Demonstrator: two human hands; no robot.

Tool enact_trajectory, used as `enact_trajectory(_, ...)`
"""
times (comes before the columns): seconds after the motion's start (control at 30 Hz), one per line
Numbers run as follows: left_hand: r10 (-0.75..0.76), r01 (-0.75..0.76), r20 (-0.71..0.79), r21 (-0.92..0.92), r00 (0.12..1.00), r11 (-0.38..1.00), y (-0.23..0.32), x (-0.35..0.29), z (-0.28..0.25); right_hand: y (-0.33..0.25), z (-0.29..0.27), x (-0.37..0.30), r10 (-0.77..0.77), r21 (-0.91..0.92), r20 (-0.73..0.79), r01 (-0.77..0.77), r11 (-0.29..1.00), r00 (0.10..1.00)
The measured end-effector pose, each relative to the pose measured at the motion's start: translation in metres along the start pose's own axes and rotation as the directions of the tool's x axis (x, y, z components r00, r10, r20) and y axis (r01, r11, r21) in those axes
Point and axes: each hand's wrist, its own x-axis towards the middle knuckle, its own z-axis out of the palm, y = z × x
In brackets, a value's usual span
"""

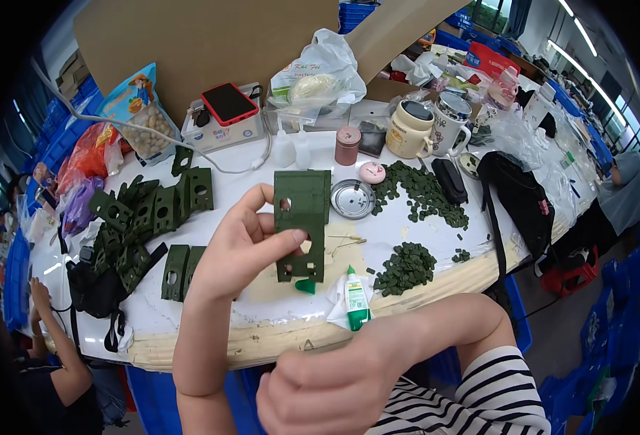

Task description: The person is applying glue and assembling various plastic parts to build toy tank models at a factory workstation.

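My left hand [244, 250] grips a flat dark green plastic part [302, 217] with round holes, held upright over the table. Its thumb lies across the front face and the other fingers go behind. Close to the table's front edge, my right hand [327, 380] is curled closed, and anything in it is hidden. Between the hands a glue bottle [356, 301] with a green cap and base lies on a white tissue. A small green cap [305, 286] is just under the held part. Similar green parts [146, 206] are heaped at the left, with more [179, 272] standing nearer me.
Small green pieces lie in two piles, one far [425, 192], one near [405, 268]. A round metal tin [352, 199] stands beside them. Mugs [410, 130], a phone [229, 104] and a snack bag [146, 119] line the back. Black bags [516, 196] sit at both sides. Another person's arm [63, 348] shows far left.
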Motion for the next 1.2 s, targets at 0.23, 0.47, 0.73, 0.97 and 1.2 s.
enact_trajectory(0.23,-0.013,0.002,-0.082,-0.128,0.997,0.992,0.002,-0.018,0.021,0.052,-0.014,-0.035,0.310,-0.034,0.026,-0.309,0.950,0.950)
enact_trajectory(0.47,-0.065,0.054,-0.133,-0.086,0.989,0.995,0.002,-0.021,0.027,0.038,0.007,-0.003,0.015,-0.363,-0.046,-0.031,0.931,0.999)
enact_trajectory(0.73,0.019,-0.034,-0.142,-0.103,0.990,0.994,-0.007,-0.016,0.026,0.036,0.010,-0.005,0.050,-0.385,-0.313,-0.174,0.906,0.948)
enact_trajectory(0.97,-0.035,0.024,-0.106,-0.099,0.994,0.995,-0.007,-0.017,0.030,0.031,0.003,-0.005,0.087,-0.272,-0.324,-0.181,0.945,0.942)
enact_trajectory(1.2,-0.036,0.025,-0.102,-0.108,0.994,0.994,-0.006,-0.019,0.031,0.034,0.005,-0.003,0.078,-0.346,-0.353,-0.208,0.915,0.932)
